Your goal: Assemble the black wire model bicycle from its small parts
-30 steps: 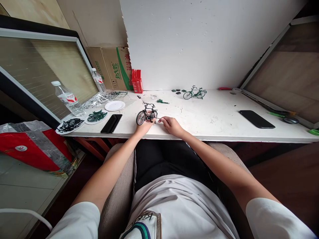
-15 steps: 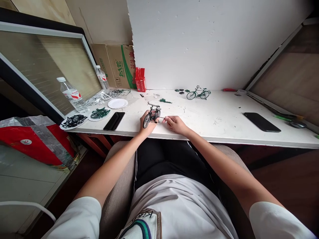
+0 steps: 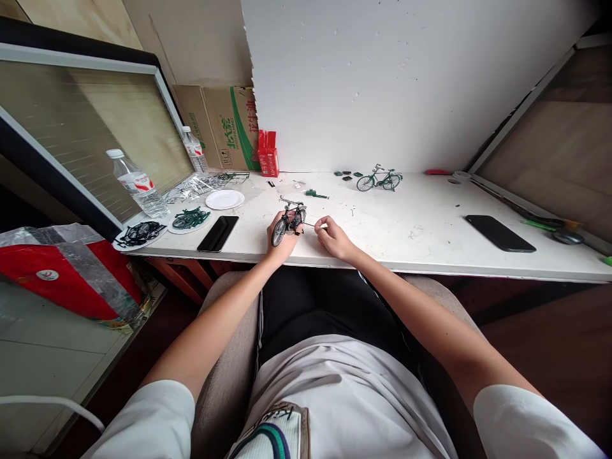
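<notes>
While we sit at the white table (image 3: 382,236), our left hand (image 3: 278,239) is wrapped around a little black model bicycle (image 3: 288,220), holding it tilted just above the tabletop near the front edge. Our right hand (image 3: 332,239) is just beside it, fingers pinched on a thin tool (image 3: 313,225) whose tip points at the bike's rear end; it's too small to tell if the tip actually touches.

Off to the left there's a black phone (image 3: 218,233) lying flat, then three white plates: an empty one (image 3: 225,199), one with green parts (image 3: 190,220) and one with black parts (image 3: 138,234). Two water bottles (image 3: 138,183) stand by the framed panel, and a red carton (image 3: 268,155) sits against the wall next to a cardboard box (image 3: 224,127). Further back, a finished green bicycle (image 3: 379,180) stands upright, well apart from our hands. Another dark phone (image 3: 500,233) lies on the right side of the table.
</notes>
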The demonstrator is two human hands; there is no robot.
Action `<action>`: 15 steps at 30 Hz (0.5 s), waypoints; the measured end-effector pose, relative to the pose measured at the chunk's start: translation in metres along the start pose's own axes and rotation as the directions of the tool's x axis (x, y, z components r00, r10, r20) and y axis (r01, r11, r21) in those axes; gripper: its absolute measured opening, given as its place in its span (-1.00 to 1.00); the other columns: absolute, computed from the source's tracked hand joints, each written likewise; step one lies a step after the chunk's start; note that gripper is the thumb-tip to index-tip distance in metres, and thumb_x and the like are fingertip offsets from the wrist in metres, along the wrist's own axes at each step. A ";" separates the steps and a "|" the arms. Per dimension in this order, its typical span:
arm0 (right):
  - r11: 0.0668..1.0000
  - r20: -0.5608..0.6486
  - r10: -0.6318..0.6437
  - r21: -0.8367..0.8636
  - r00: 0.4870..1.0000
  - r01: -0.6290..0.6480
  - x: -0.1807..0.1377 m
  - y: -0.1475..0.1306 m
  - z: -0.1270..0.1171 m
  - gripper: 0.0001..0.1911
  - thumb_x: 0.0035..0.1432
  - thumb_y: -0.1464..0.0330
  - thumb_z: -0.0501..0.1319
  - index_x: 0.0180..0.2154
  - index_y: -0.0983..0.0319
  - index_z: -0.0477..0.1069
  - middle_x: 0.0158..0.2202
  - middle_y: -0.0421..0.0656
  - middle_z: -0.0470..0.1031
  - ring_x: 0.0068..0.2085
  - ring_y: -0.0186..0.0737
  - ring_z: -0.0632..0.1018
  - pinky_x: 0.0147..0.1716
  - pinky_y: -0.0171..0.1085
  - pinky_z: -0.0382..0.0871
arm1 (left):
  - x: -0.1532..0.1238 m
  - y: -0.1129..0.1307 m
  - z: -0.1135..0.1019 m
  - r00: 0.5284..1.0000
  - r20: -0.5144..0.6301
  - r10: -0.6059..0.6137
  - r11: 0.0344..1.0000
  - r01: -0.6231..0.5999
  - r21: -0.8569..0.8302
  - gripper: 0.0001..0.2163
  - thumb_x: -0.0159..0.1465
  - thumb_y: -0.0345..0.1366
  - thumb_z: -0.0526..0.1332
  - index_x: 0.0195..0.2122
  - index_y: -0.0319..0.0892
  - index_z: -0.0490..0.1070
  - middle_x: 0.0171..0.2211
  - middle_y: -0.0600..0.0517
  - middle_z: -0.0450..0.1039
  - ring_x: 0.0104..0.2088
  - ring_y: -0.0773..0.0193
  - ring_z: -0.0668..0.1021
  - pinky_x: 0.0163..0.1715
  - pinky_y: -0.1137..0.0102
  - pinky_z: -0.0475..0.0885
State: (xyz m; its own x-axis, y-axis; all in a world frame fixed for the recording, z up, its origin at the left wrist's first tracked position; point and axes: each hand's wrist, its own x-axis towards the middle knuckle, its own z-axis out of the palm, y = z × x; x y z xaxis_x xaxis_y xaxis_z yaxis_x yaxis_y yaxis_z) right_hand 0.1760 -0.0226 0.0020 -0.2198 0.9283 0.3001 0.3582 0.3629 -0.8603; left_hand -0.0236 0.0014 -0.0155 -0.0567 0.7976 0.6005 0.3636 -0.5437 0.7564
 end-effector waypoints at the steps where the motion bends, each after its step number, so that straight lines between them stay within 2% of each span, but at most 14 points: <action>1: 0.999 -0.012 -0.021 -0.031 1.000 0.021 0.000 0.000 -0.001 -0.61 0.40 -0.04 0.15 -0.10 0.14 0.29 -0.48 -0.29 0.35 -0.48 -0.26 0.32 -0.42 -0.28 0.22 | 0.001 0.000 0.000 1.000 0.007 -0.007 1.000 0.007 0.000 -0.68 0.29 -0.32 0.39 0.05 -0.10 0.44 0.06 -0.12 0.65 0.12 0.09 0.67 0.16 0.18 0.58; 5: 0.994 -0.003 -0.062 -0.092 0.998 0.061 -0.001 -0.001 -0.003 -0.61 0.45 -0.02 0.09 -0.17 0.17 0.33 -0.49 -0.24 0.41 -0.47 -0.23 0.37 -0.35 -0.25 0.26 | 0.003 -0.001 -0.001 0.999 0.037 -0.038 0.999 0.038 -0.008 -0.70 0.30 -0.30 0.37 0.05 -0.14 0.43 0.05 -0.14 0.65 0.06 0.12 0.69 0.12 0.20 0.60; 10: 0.979 0.055 -0.074 -0.187 0.996 0.083 -0.001 -0.005 -0.004 -0.50 0.48 -0.02 0.02 -0.19 0.21 0.51 -0.52 -0.20 0.40 -0.46 -0.19 0.39 -0.32 -0.25 0.26 | 0.004 -0.001 -0.002 0.997 0.069 -0.035 0.997 0.040 -0.071 -0.69 0.29 -0.31 0.36 0.05 -0.14 0.43 0.01 -0.14 0.65 0.00 0.14 0.69 0.05 0.22 0.63; 15: 0.969 0.065 -0.092 -0.226 0.994 0.104 -0.003 -0.009 -0.003 -0.48 0.49 -0.01 0.00 -0.19 0.22 0.54 -0.52 -0.19 0.40 -0.45 -0.19 0.39 -0.29 -0.25 0.25 | 0.004 0.004 -0.005 0.997 0.075 -0.016 0.992 0.025 -0.122 -0.74 0.28 -0.32 0.36 -0.01 -0.14 0.47 0.01 -0.17 0.64 0.01 0.11 0.69 0.08 0.18 0.64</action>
State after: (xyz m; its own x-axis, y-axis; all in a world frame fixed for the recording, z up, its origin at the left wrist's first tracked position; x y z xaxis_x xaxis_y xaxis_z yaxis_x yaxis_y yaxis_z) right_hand 0.1763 -0.0284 0.0099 -0.3101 0.8838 0.3503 0.5291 0.4666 -0.7088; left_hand -0.0269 0.0014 -0.0090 0.0075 0.8235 0.5673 0.2456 -0.5514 0.7972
